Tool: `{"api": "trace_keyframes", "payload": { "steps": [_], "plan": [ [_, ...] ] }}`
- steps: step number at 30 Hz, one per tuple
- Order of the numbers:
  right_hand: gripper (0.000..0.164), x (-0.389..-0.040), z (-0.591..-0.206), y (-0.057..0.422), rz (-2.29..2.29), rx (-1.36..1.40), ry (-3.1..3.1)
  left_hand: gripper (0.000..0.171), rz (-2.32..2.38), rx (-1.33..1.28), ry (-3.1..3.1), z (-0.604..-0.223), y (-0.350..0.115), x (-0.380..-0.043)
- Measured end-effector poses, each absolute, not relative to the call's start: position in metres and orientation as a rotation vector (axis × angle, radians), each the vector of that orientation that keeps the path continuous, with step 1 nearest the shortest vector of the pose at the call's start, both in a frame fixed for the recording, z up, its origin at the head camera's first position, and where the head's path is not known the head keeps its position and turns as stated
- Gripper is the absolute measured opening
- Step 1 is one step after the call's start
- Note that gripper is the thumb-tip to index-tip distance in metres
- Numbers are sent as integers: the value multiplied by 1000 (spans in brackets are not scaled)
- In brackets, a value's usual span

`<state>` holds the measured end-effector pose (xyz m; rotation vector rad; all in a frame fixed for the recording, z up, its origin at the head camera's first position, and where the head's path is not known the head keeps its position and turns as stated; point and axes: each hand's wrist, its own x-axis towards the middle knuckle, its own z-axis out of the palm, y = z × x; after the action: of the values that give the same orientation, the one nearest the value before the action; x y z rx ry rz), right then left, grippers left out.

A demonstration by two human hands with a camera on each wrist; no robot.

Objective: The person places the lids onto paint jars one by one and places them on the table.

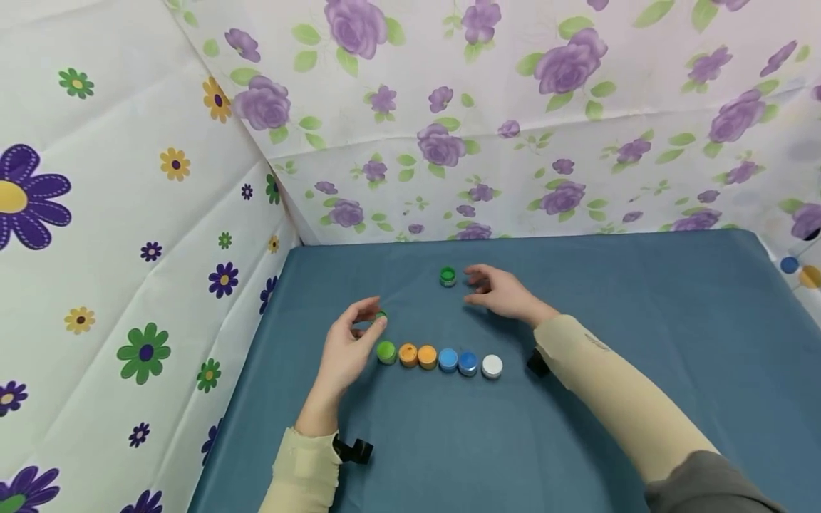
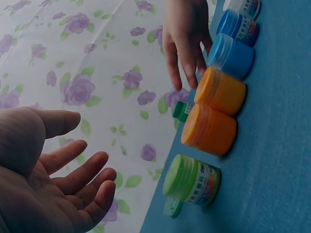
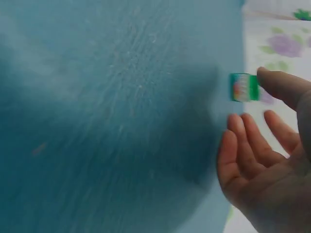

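Observation:
A small dark green paint jar [image 1: 447, 277] stands toward the back of the blue table; its top looks uncapped. My right hand [image 1: 503, 291] hovers just right of that jar, fingers loosely bent and holding nothing. My left hand [image 1: 346, 349] is above the left end of a row of jars, its fingers relaxed and apart, its palm bare in the left wrist view. A green lid [image 2: 172, 207] lies on the table behind the light green jar [image 2: 192, 179]; in the head view the left fingertips mostly hide this lid.
Right of the light green jar, the row continues with an orange jar [image 1: 408, 355], a yellow-orange jar [image 1: 427, 357], a light blue jar [image 1: 447, 360], a darker blue jar [image 1: 467, 363] and a white jar [image 1: 492, 366]. Flowered cloth [image 1: 442, 178] hangs behind the table.

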<state>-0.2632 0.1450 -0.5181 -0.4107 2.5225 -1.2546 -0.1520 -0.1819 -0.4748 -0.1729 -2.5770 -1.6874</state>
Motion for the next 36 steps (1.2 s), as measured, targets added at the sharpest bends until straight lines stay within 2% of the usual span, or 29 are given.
{"api": "trace_keyframes", "payload": {
  "steps": [8, 13, 22, 28, 36],
  "plan": [
    [62, -288, -526, 116, -1154, -410, 2631, 41, -1699, -122, -2596, -482, -191, -152],
    [56, -292, -523, 109, -1138, -390, 2652, 41, -1700, -117, -2586, -482, -195, -155],
    [54, -295, -522, 106, -1036, -356, 2677, 42, -1674, -95, -2618, -485, -200, -161],
    [52, -294, -524, 115, -1113, -338, 2662, 41, -1643, -54, -2631, -487, -203, -167],
    [48, -279, -537, 148, -1282, -279, 2610, 48, -1481, -5, -2780, -498, -211, -184]
  ]
}}
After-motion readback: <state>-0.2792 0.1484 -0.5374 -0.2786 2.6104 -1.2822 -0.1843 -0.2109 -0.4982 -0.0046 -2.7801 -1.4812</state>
